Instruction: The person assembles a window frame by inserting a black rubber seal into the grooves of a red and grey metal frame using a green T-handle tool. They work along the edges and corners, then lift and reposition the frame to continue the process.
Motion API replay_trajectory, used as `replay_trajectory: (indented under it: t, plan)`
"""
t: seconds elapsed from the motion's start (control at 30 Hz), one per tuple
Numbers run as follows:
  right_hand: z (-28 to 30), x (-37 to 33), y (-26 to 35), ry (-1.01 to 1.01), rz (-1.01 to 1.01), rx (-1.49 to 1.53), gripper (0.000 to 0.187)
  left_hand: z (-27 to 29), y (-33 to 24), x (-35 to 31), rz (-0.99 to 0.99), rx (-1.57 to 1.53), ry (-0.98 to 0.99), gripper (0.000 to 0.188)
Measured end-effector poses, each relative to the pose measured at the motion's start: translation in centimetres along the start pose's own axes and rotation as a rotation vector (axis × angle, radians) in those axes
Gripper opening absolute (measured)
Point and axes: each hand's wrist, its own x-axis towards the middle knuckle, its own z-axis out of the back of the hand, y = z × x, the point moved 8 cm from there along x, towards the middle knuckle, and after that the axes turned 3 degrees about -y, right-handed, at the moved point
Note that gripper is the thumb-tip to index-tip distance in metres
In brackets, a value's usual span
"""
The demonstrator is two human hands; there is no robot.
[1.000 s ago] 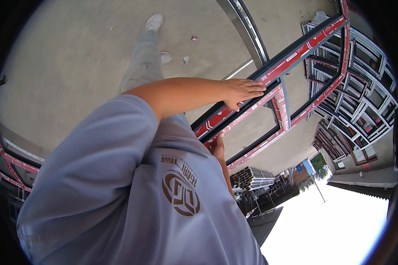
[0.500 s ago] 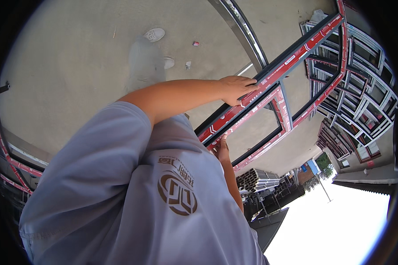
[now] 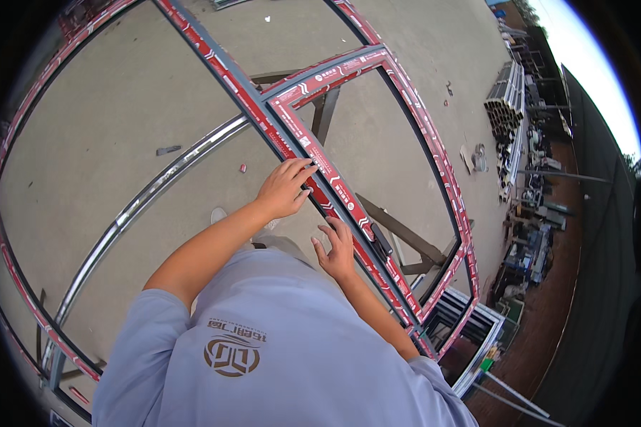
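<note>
Big window frame, dark grey profile, mostly wrapped in red film with white zigzag marks and pale print. Spread out in front of the person, above the concrete floor, brownish bars visible beneath. Long middle bar runs diagonally; smaller inner sash beside it (black handle sits on that one). Left hand: grip half-open, fingertips over the middle bar, not wrapped round it. Right hand: grip loosely open, holding nothing, just beside the bar; contact unclear.
</note>
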Motion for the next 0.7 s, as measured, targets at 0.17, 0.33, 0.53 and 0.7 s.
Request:
replay_trajectory:
  t: [0.17,0.33,0.53,0.7]
  plan:
    - [0.1,-14.9,-5.1,-0.219,-0.596,-0.034,0.029,-5.1,-5.4,0.7,-0.182,-0.141,0.286,0.065]
    - [-1.3,-32.4,-8.3,-0.488,-1.154,0.013,0.030,-9.5,-10.6,-0.7,-0.356,-0.146,0.495,0.065]
    - [-4.3,-42.5,-8.6,-0.519,-1.397,0.130,0.032,-12.7,-15.3,-1.8,-0.488,-0.034,0.582,0.071]
    - [-3.3,-45.9,-11.8,-0.549,-1.378,0.218,0.033,-14.8,-19.7,-3.0,-0.468,0.025,0.601,0.071]
